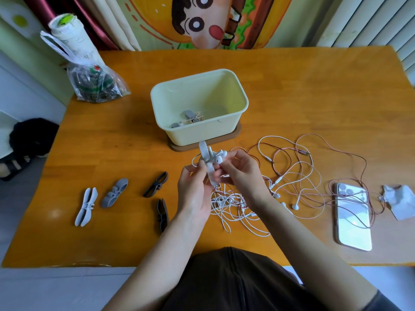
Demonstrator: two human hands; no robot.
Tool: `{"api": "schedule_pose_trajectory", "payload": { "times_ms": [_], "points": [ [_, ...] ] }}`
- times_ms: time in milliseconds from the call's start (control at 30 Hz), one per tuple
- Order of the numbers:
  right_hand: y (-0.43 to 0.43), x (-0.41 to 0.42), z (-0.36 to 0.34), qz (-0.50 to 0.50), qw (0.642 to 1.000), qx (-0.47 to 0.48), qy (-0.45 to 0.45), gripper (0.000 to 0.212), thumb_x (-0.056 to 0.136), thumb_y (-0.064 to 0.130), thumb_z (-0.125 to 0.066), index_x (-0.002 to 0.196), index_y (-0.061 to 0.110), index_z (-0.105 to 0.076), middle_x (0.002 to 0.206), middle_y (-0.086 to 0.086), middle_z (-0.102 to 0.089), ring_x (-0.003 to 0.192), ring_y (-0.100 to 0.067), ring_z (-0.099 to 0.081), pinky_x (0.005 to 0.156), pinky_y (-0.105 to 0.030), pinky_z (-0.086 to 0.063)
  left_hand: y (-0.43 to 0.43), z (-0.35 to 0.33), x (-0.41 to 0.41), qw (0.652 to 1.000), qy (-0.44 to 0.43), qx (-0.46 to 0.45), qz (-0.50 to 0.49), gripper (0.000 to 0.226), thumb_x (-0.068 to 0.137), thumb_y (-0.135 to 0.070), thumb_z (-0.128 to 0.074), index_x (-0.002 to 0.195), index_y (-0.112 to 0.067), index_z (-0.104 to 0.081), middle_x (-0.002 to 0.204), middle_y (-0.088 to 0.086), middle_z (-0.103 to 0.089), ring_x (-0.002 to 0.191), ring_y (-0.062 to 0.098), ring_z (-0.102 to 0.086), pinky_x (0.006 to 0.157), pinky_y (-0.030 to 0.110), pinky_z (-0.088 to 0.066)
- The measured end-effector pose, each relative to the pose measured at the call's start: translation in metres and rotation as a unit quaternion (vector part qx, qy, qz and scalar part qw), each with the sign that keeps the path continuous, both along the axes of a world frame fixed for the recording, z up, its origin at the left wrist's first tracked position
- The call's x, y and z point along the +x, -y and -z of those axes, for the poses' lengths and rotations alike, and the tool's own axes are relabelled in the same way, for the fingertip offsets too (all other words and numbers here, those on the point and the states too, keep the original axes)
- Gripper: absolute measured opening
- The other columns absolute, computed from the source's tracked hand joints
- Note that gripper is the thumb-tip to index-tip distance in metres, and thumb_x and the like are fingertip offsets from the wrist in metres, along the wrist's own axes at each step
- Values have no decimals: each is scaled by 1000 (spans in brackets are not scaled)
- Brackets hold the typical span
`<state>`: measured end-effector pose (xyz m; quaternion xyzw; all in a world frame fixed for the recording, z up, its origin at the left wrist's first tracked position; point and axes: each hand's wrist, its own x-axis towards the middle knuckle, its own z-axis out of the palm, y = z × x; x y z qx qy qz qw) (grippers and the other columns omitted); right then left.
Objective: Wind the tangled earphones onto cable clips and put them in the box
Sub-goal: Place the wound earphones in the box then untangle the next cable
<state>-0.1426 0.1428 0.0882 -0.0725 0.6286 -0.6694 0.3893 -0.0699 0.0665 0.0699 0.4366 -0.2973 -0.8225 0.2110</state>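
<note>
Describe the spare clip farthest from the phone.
Find the cream box on the orange table. Look left of it, nearer the camera. Take the leftmost clip, the only pale one, beside a darker grey clip and two black clips.

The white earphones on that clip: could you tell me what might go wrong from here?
The white earphones on the white clip trail into the tangled pile; winding may tighten knots. The pink cable crosses the phone, so tugging the pile might drag it.
</note>
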Motion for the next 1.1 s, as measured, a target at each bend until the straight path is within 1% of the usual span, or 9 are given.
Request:
{"api": "schedule_pose_trajectory", "payload": {
  "times_ms": [133,300,400,467,567,667,867,1000,1100],
  "points": [
    [-1,3,-1,-53,989,101,-95,12,93,12,-56,85,3,-56,69,-6,-63,53,-5,-62,51,-20,-52,-2,-1,-2,1000,19,1,-13,18,98,-16,-48,107,-1,-52,105,22,-64,92,27,-65,76,35,-55],
    [-5,1,-1,-116,986,121,12,22,96,20,-52,90,1,-62,75,-4,-60,60,-5,-55,53,-15,-45,-7,1,-1,982,81,-168,-20,15,95,-14,-55,82,-13,-49,87,13,-58,86,25,-55,79,40,-47],
    [-9,-2,1,-151,979,122,64,21,95,21,-52,85,10,-67,83,-1,-61,75,-8,-53,67,-18,-41,-10,4,5,938,124,-322,10,18,94,-14,-57,80,-17,-46,80,5,-56,75,14,-52,65,20,-45],
    [-11,-2,3,-158,979,106,77,21,96,21,-51,88,10,-66,86,-3,-61,80,-12,-53,73,-22,-42,-11,4,6,928,129,-350,15,19,93,-13,-58,79,-17,-46,77,2,-56,69,6,-52,58,12,-43],
    [-10,2,7,-162,979,113,56,28,98,26,-48,102,3,-62,100,-13,-64,89,-17,-56,81,-27,-47,-9,4,5,941,121,-315,6,17,93,-13,-58,80,-16,-48,78,-1,-58,70,2,-54,61,13,-45],
    [-9,9,11,-144,981,132,6,29,94,33,-53,106,7,-56,112,-16,-63,95,-22,-59,90,-33,-49,-6,5,3,962,101,-254,-4,12,93,-15,-58,84,-16,-51,85,2,-64,83,17,-62,71,28,-51],
    [-5,13,10,-66,985,96,-128,44,89,19,-62,127,13,-41,103,11,-55,93,-2,-58,73,-10,-50,-3,3,1,974,83,-211,9,10,93,-16,-59,85,-14,-53,94,11,-67,95,32,-64,82,43,-51],
    [-6,10,21,-25,937,115,-330,53,86,25,-67,133,20,-43,119,6,-48,106,-8,-53,86,-17,-47,-3,1,1,976,85,-199,39,9,92,-15,-60,85,-15,-54,98,13,-65,100,31,-63,87,44,-49],
    [-7,9,21,-10,912,125,-391,33,86,22,-66,118,20,-56,113,4,-49,94,-3,-51,78,-8,-43,-3,-1,1,975,90,-196,50,8,92,-15,-60,86,-15,-55,97,12,-65,99,31,-62,87,44,-49]
  ]
}}
